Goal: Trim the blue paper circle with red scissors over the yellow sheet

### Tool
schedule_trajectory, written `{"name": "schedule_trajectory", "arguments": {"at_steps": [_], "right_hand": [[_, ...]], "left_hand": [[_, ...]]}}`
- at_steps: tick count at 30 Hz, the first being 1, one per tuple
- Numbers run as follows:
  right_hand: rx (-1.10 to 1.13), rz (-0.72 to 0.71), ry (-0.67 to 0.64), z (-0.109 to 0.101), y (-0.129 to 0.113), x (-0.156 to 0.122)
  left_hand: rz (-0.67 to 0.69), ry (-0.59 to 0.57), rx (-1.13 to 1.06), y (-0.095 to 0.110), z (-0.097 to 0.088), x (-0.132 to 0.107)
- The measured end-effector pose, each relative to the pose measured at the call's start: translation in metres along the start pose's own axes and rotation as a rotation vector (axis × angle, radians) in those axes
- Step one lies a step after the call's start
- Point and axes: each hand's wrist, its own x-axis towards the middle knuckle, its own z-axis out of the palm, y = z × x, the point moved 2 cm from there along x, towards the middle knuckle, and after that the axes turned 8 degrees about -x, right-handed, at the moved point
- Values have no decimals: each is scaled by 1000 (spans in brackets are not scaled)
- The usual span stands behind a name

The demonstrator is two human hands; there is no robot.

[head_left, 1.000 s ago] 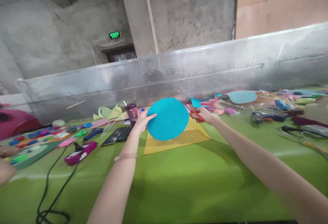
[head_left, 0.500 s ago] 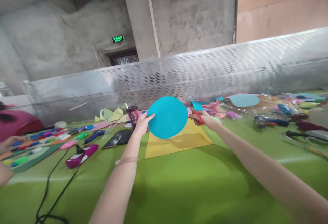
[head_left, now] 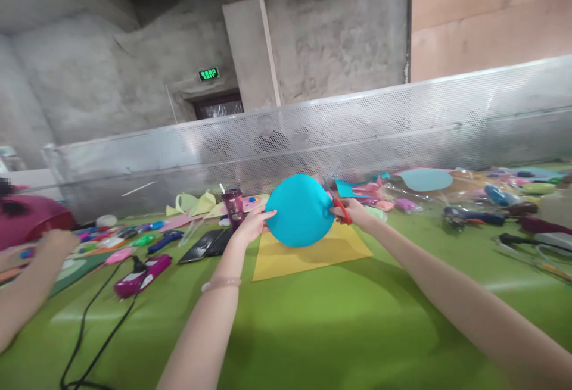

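A round bright-blue sheet, of paper or thin foam, is held up in front of me. My left hand pinches its left edge, thumb on the near face. In my right hand is a pair of scissors with red handles, blades pointing up and away beside the disc's right edge. My right fingertips also meet that edge, where the sheet is slightly dented. Whether the blades are apart is too small to tell. Below the disc a yellow sheet lies on the green tabletop.
Left are a purple tumbler with a straw, a dark phone, a magenta power strip with a black cord, and a co-worker's arm. Right are a pale-blue oval and a glue gun. A perforated metal divider runs behind.
The blue disc and my left hand have shifted slightly right, bringing the disc's right edge to my right fingers. The co-worker's arm has come further into view at the left.
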Motion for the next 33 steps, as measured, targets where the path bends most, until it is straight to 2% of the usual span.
{"name": "schedule_trajectory", "arguments": {"at_steps": [6, 11, 13, 17, 20, 22, 24, 26, 29, 31, 33], "right_hand": [[-77, -58, -22, -6, -2, -2], [-150, -40, -55, -4, 2, -1], [-169, -9, -81, -2, 4, 0], [-225, 43, -117, -1, 6, 1], [-466, 13, -211, -2, 7, -1], [-730, -79, -269, -2, 7, -3], [-969, -194, -274, -2, 7, -5], [-1109, -265, -264, -3, 6, -6], [-1204, -282, -272, -5, 6, -6], [-1278, -237, -216, -7, 7, -3], [-1331, -131, -109, -12, 11, 1]], "left_hand": [[-76, 13, 154, -1, -5, -1], [-91, 39, 243, -7, -10, 6], [-24, 70, 235, -8, -14, 8], [244, 212, 166, -3, -27, 13], [346, 361, 159, -1, -38, 15], [360, 417, 166, -2, -42, 15], [353, 439, 170, -4, -44, 16], [356, 443, 170, -6, -44, 17], [372, 415, 143, -6, -41, 17], [363, 360, 128, -5, -37, 17], [348, 275, 123, -4, -31, 16]]}}
